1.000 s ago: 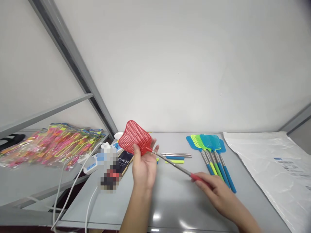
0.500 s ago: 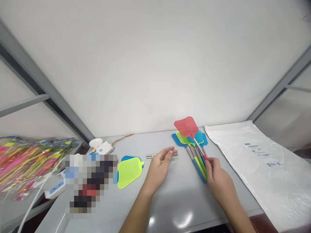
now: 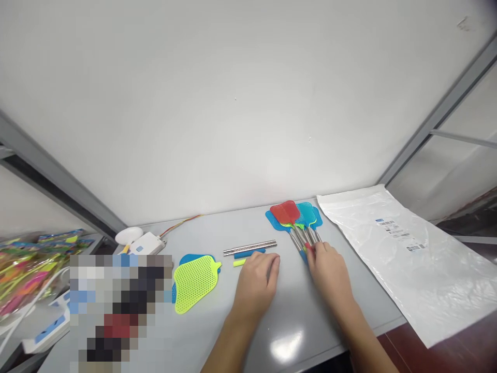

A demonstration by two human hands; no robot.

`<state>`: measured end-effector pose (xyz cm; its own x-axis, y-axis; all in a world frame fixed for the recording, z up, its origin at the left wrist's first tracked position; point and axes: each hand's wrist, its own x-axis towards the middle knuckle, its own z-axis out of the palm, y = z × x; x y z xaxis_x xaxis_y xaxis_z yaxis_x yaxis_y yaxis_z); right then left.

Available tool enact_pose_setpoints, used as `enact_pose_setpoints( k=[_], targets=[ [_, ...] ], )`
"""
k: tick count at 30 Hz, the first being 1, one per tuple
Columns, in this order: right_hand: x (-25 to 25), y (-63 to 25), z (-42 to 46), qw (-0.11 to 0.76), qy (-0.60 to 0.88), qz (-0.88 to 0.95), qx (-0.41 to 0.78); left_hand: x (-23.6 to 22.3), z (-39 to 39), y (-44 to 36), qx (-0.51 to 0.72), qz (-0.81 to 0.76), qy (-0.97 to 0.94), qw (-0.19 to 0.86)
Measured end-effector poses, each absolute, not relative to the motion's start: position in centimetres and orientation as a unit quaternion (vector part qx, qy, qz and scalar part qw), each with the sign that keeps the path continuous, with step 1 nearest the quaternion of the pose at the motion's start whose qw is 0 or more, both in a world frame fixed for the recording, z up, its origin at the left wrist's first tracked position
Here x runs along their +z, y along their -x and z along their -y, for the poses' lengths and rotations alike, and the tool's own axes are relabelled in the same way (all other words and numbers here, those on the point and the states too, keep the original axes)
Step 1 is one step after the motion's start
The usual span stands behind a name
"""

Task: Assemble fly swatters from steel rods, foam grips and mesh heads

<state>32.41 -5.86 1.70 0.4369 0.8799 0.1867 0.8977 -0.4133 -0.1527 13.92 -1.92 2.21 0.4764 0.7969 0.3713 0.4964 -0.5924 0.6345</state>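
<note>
My right hand [image 3: 328,264] is closed round the handle of a red fly swatter [image 3: 285,213]. Its mesh head lies on top of a fanned pile of swatters, among them a turquoise fly swatter [image 3: 306,213] and a blue one, with metal shafts partly under my fingers. My left hand [image 3: 256,280] rests over a yellow-green handle [image 3: 239,263], its fingers bent down and their tips hidden. Just beyond it lie a blue handle [image 3: 248,254] and thin metal rods [image 3: 250,247]. To the left, a yellow-green swatter head [image 3: 196,285] overlaps a blue swatter head [image 3: 186,258].
A white plastic mailing bag [image 3: 396,259] with printed labels covers the right side of the grey table [image 3: 217,336]. At the left stand a white device [image 3: 145,244], a power strip [image 3: 50,326] and a blurred-out patch. Bagged colourful items [image 3: 31,274] lie at the far left.
My right hand has lowered the red swatter onto the pile. My left hand has come down nearer the table, and the rods and handles beyond it show more. The view has shifted.
</note>
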Motion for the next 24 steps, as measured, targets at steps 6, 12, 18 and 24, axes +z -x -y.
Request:
enact_pose_setpoints(
  k=[6,12,18,24],
  targets=[
    [1.0,-32.4,6.2,0.122,0.820,0.556,-0.060,2.3,1.7,-13.3,0.331,-0.399,-0.823,0.230],
    [0.7,-32.9,6.5,0.130,0.810,0.569,-0.060,2.1,1.1,-9.5,0.374,-0.431,-0.795,0.206],
    [1.3,-33.0,6.5,0.177,0.773,0.606,-0.062,1.1,2.4,-2.8,0.440,-0.497,-0.738,0.127],
    [4.2,-27.1,3.4,0.151,0.611,0.777,0.009,0.4,4.5,-1.3,0.423,-0.538,-0.723,0.092]
  ],
)
